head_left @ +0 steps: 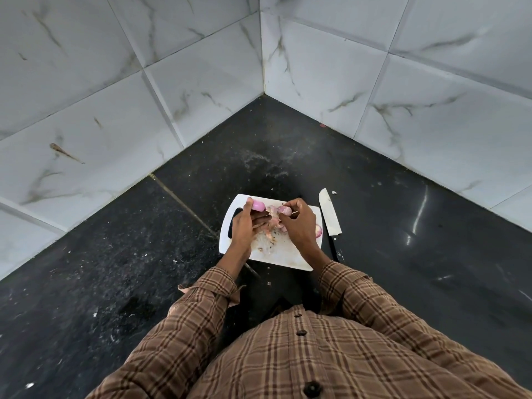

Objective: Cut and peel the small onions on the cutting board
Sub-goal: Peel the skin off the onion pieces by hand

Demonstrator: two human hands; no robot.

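On the white cutting board, the left hand grips a peeled pink onion at the board's far left edge. The right hand pinches another small onion by its skin, just right of the first. Loose peels lie between the hands. A knife rests on the dark counter, right of the board.

Soft, even daylight fills the corner. The glossy black stone counter catches white glare streaks at right. Wide-angle distortion bends the marbled white wall tiles.
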